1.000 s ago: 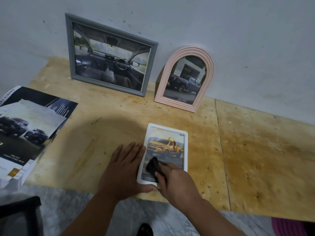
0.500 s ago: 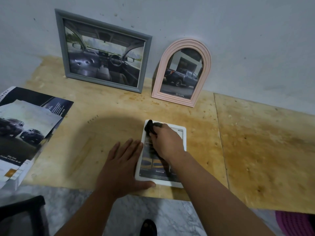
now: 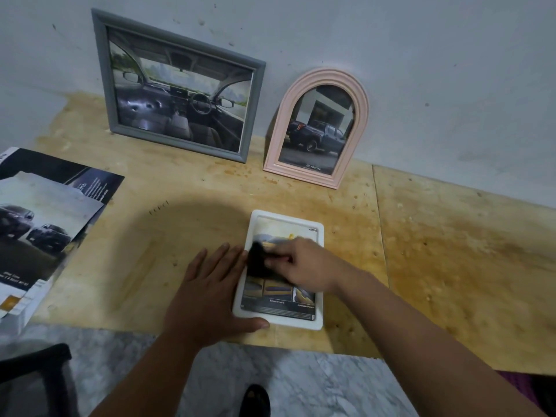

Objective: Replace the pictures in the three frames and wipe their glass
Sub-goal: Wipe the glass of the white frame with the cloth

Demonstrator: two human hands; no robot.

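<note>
A white frame (image 3: 313, 324) with a yellow-car picture lies flat on the wooden board near its front edge. My left hand (image 3: 210, 290) lies flat on the board against the frame's left side, thumb along its lower edge. My right hand (image 3: 304, 264) pinches a black cloth (image 3: 257, 260) and presses it on the glass at mid-height. A grey frame (image 3: 103, 73) with a car-interior picture and a pink arched frame (image 3: 361, 115) with a dark pickup picture lean upright against the wall behind.
Car brochures and loose printed pages (image 3: 45, 230) are stacked at the left of the wooden board (image 3: 451, 251). Below the board's front edge is marble floor (image 3: 301, 383). A dark object (image 3: 33, 374) sits at the lower left.
My right hand with the cloth went from the frame's lower part up to its top left corner, then came back down to mid-glass. My left hand stayed in place.
</note>
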